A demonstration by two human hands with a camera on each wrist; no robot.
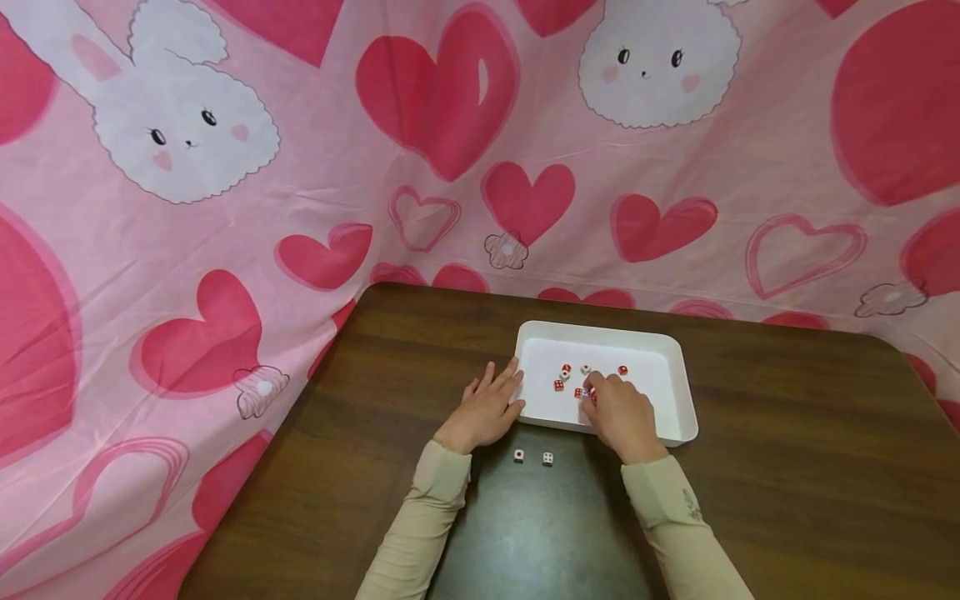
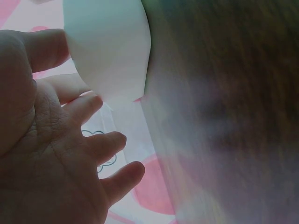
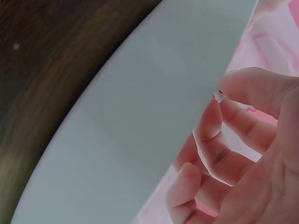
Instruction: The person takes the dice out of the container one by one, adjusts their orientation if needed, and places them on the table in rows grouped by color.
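A white rectangular tray (image 1: pixel 543 408) stands on the table with several small red and white dice in it, among them a red die (image 1: pixel 623 370) and a white die (image 1: pixel 586 369). My right hand (image 1: pixel 622 414) reaches over the tray's near side. Its thumb and fingertips pinch a small white die (image 3: pixel 219 96), partly hidden by the tray wall in the right wrist view. My left hand (image 1: pixel 483 410) touches the tray's left edge with fingers extended and spread; in the left wrist view the thumb and fingertips meet the tray wall (image 2: pixel 110 51).
Two white dice, one with a red dot (image 1: pixel 519 456) and one with several dark dots (image 1: pixel 547 458), lie on the dark wooden table (image 1: pixel 787 433) in front of the tray. A pink cloth (image 1: pixel 330 150) with hearts and rabbits hangs behind and to the left.
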